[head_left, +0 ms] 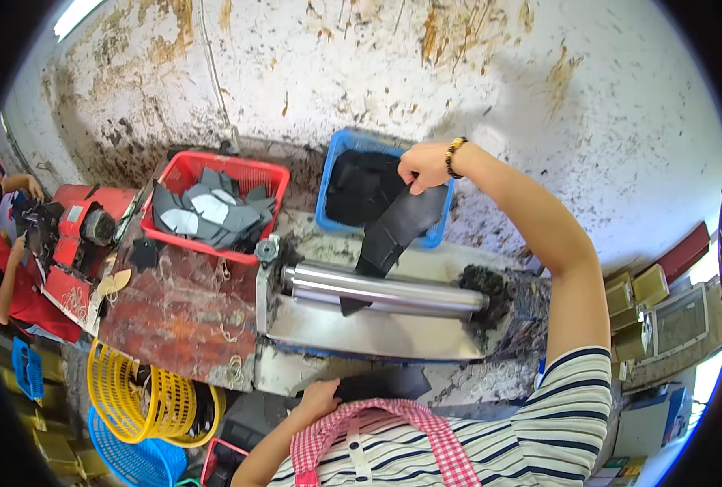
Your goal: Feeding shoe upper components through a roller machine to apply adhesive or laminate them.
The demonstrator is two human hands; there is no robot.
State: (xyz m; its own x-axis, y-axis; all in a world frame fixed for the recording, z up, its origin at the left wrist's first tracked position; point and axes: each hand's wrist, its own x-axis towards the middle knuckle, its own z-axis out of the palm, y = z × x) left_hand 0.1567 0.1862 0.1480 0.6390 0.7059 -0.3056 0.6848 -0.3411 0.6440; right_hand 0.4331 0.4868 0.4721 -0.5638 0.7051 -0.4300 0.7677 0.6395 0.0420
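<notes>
My right hand point(426, 167), wearing a beaded bracelet, pinches the upper end of a dark grey flat cut piece point(405, 223), perhaps leather or fabric. The piece hangs down to a pair of shiny metal rollers point(385, 290); its pointed lower tip shows on their near side. Behind it stands a blue basket point(322, 195) with black cut pieces point(361, 183) inside. Low in front of my body, my left hand point(320, 399) is closed at the end of another black cut piece point(385, 384); its fingertips are partly hidden.
A red basket point(277, 185) of grey cut pieces point(215, 209) stands left of the rollers on a worn red tabletop point(178, 321). Yellow baskets point(118, 390) and a blue one point(138, 454) sit lower left. At far left, a co-worker's hands point(22, 215) work at a machine.
</notes>
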